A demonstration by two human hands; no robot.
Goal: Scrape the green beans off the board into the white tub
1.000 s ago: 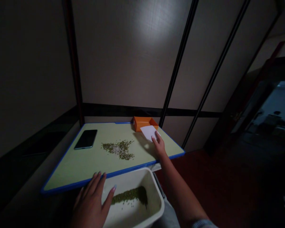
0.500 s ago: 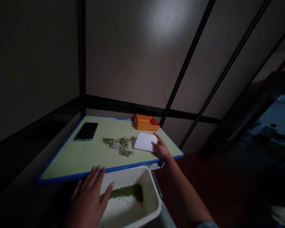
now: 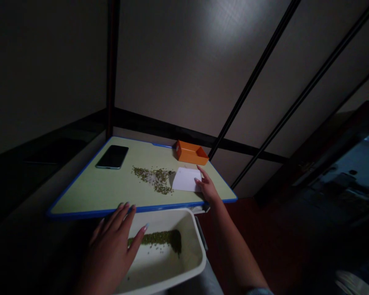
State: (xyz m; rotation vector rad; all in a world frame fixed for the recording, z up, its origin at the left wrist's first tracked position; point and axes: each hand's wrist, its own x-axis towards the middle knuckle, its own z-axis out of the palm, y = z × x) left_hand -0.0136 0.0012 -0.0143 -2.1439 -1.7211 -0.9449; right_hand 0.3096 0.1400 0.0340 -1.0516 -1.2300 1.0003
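A small pale green table with a blue edge (image 3: pixel 89 196) carries a scatter of green beans mixed with white grains (image 3: pixel 153 180). My right hand (image 3: pixel 206 189) pinches the right side of a white card (image 3: pixel 186 179) that rests on the table against the bean pile's right side. My left hand (image 3: pixel 112 250) lies flat, fingers spread, over the left rim of a white plastic tub (image 3: pixel 187 262) below the table's front edge. A band of green beans (image 3: pixel 160 238) lies inside the tub.
A dark phone (image 3: pixel 112 157) lies at the table's back left. An orange open box (image 3: pixel 190 152) stands at the back right. Panelled walls with dark frames rise behind. Dark red floor lies to the right.
My right hand has brought the white card down from near the orange box onto the table, beside the bean pile. The view has tilted; my left hand stays on the tub.
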